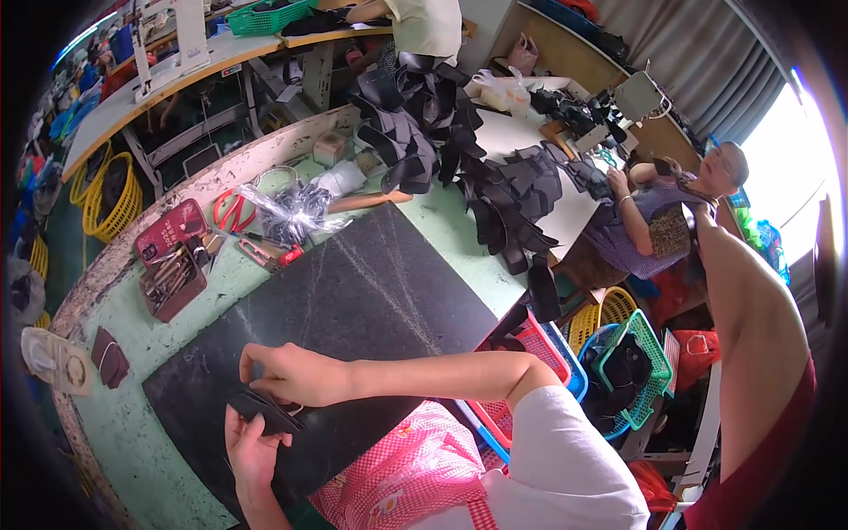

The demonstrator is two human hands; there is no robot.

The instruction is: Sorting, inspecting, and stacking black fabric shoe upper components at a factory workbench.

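My left hand (253,449) is closed on a small stack or fold of flat black pieces (263,408), its thumb lying across their face. Over the top edge of these pieces my right hand (299,374) bends inward with fingers curled together; what they pinch, if anything, is hidden. Both hands are above a dark, scuffed work mat (371,291) on a pale green table (115,433). Further left lies a dark maroon piece (109,358) with a thin light loop on it.
Beyond the mat are a tin of tools (168,284), red-handled scissors (235,210), clear plastic strips (296,208) and a wooden handle (362,202). Black cut pieces (512,208) pile up farther right. A co-worker (649,208) sits there; a bare arm with a dark red sleeve (751,309) crosses the right side.
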